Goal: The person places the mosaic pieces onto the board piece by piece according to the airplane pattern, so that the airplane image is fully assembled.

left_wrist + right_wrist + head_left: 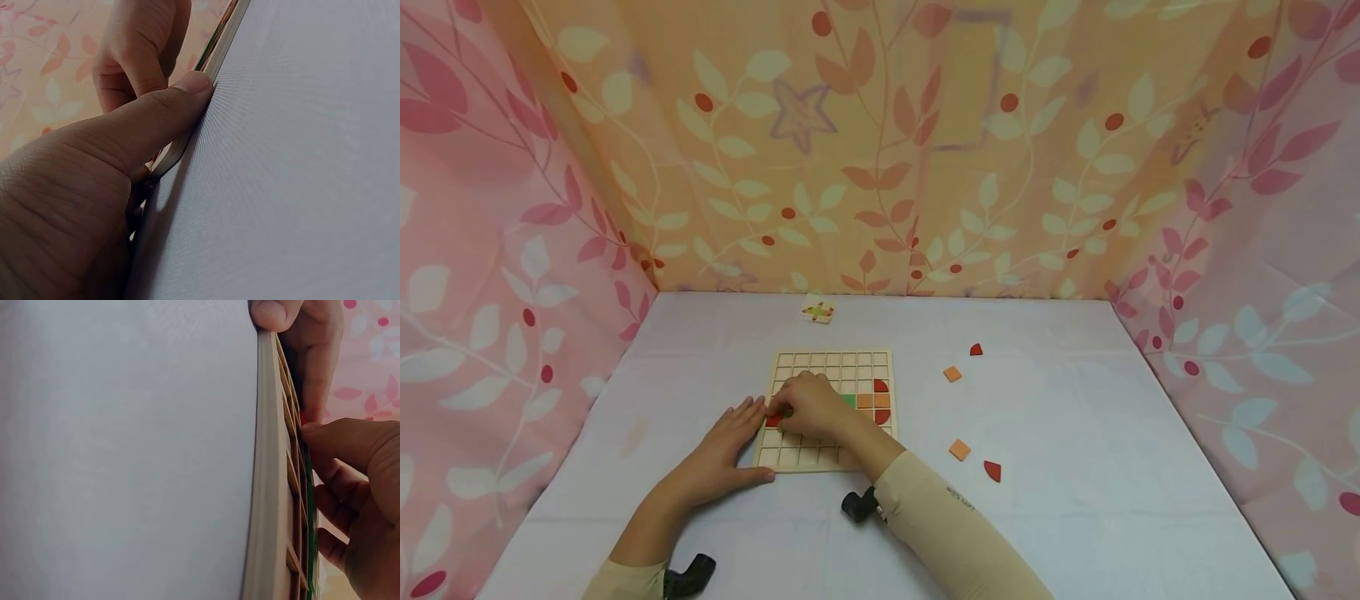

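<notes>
A pale wooden grid board (790, 457) lies flat on the table. The left hand (726, 450) rests at its left side, fingers extended along the edge; its thumb (187, 84) presses the near edge in the left wrist view. Over the board's left part, the right hand (812, 406) bends its fingers and pinches a red tile (773, 422) at a left-edge cell. Most of that tile is hidden. On the right side of the grid sit a green tile (849, 401), orange square tiles (865, 401) and red quarter-round tiles (882, 417). The right hand covers the middle cells.
Right of the board lie two orange squares (952, 374) and two red quarter-round tiles (992, 471). A small card with a coloured pattern (817, 310) lies behind the board. Patterned curtains (880, 167) enclose the white table (1075, 500) at the back and sides.
</notes>
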Tool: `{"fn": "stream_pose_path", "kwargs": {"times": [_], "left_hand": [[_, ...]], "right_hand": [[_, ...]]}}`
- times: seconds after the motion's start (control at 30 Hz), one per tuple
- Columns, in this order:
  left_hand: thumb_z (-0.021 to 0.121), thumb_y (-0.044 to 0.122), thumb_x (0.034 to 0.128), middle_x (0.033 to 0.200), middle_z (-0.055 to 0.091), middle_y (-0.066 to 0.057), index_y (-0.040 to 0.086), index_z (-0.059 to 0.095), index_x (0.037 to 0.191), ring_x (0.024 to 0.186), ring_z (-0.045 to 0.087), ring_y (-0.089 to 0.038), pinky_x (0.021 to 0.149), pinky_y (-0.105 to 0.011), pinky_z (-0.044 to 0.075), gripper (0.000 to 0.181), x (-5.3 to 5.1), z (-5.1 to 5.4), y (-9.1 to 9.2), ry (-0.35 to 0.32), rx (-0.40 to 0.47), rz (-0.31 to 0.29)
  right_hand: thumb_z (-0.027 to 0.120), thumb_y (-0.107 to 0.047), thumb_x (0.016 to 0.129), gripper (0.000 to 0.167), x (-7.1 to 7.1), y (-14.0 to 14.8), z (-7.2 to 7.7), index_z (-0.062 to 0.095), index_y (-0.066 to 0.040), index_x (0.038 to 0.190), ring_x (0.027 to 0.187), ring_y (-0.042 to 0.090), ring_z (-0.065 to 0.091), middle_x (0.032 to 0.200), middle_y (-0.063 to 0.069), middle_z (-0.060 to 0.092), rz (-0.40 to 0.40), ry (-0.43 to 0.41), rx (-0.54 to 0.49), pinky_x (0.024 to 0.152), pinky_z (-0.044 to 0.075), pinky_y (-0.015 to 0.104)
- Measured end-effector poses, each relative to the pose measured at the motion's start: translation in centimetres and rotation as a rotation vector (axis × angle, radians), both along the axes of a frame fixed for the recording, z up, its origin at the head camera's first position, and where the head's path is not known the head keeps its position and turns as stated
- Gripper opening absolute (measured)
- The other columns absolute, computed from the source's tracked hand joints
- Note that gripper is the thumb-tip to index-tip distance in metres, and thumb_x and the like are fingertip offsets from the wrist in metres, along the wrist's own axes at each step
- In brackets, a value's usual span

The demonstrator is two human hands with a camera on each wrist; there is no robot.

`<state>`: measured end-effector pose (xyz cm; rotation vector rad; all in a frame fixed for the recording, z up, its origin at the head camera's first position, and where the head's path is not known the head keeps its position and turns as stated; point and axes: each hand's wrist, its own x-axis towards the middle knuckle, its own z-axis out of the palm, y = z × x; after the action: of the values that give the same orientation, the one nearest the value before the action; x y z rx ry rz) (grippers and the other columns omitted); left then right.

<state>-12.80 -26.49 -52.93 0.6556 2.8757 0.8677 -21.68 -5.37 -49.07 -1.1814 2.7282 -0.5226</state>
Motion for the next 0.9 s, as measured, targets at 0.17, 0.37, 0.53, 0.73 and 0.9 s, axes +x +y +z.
{"fn": "stream_pose_path", "kwargs": {"times": [0.17, 0.37, 0.53, 0.73, 0.9], "left_hand": [[0.079, 0.065, 0.0781, 0.169, 0.025, -0.014, 0.005, 0.03, 0.161, 0.158, 0.015, -0.036, 0.13, -0.034, -0.002, 0.113, -0.03, 0.04, 0.05, -0.002, -0.007, 0.001], [0.08, 0.063, 0.0782, 0.169, 0.025, -0.015, 0.005, 0.03, 0.161, 0.158, 0.015, -0.036, 0.127, -0.025, -0.006, 0.113, -0.1, -0.09, 0.0, 0.0, -0.008, -0.003], [0.079, 0.063, 0.0786, 0.168, 0.025, -0.016, 0.004, 0.03, 0.161, 0.158, 0.015, -0.036, 0.125, -0.02, -0.008, 0.112, -0.14, -0.3, -0.14, 0.014, -0.009, -0.012], [0.08, 0.062, 0.0785, 0.168, 0.026, -0.015, 0.003, 0.031, 0.16, 0.158, 0.015, -0.036, 0.125, -0.019, -0.008, 0.112, -0.09, -0.29, -0.14, 0.01, 0.001, -0.011], [0.079, 0.064, 0.0781, 0.169, 0.025, -0.014, 0.005, 0.03, 0.161, 0.158, 0.014, -0.035, 0.127, -0.025, -0.006, 0.113, -0.1, -0.3, -0.07, -0.002, -0.006, -0.003]], "right_hand": [[0.079, -0.028, 0.088, 0.026, -0.01, 0.14, 0.07, 0.079, -0.031, 0.114, 0.108, 0.008, 0.055, 0.112, -0.017, 0.071, 0.001, -0.011, -0.015, 0.091, 0.043, 0.031], [0.079, -0.028, 0.088, 0.026, -0.2, 0.2, -0.06, 0.079, -0.032, 0.114, 0.107, 0.007, 0.054, 0.113, -0.017, 0.069, 0.015, -0.011, -0.018, 0.091, 0.043, 0.03], [0.079, -0.03, 0.089, 0.024, -0.28, 0.06, -0.27, 0.079, -0.033, 0.113, 0.109, 0.008, 0.055, 0.11, -0.018, 0.07, 0.026, 0.012, -0.008, 0.092, 0.043, 0.031], [0.08, -0.029, 0.089, 0.024, -0.19, 0.09, -0.14, 0.079, -0.033, 0.113, 0.11, 0.008, 0.056, 0.11, -0.019, 0.07, 0.02, 0.004, -0.005, 0.093, 0.043, 0.031], [0.079, -0.029, 0.09, 0.024, -0.05, 0.17, 0.18, 0.079, -0.033, 0.113, 0.11, 0.008, 0.055, 0.111, -0.018, 0.069, 0.026, 0.0, 0.008, 0.093, 0.043, 0.03]]}}
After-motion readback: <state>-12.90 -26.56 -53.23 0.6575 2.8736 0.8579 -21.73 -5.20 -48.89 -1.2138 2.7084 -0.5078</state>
